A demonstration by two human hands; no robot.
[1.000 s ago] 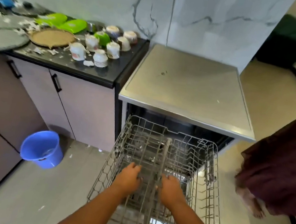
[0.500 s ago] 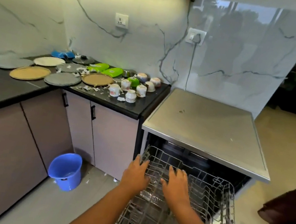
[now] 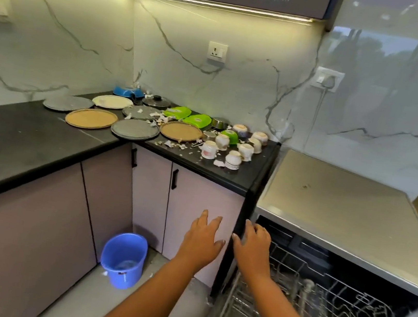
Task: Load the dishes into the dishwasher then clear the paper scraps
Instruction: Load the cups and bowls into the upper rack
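So both hands are loose and holding nothing. The left hand (image 3: 201, 241) hangs, fingers spread, in front of the pale cabinet door (image 3: 198, 189). The right hand (image 3: 253, 247) is over the left edge of the pulled-out grey wire dishwasher rack (image 3: 328, 312). Dishes sit on the black stone countertop (image 3: 29, 137): round grey and tan plates (image 3: 135, 128), lime-green plastic bowls (image 3: 198, 120), upturned white ceramic cups (image 3: 233, 160), torn white paper scraps (image 3: 159, 117) scattered among them. A blue plastic bucket (image 3: 123, 259) stands on the floor.
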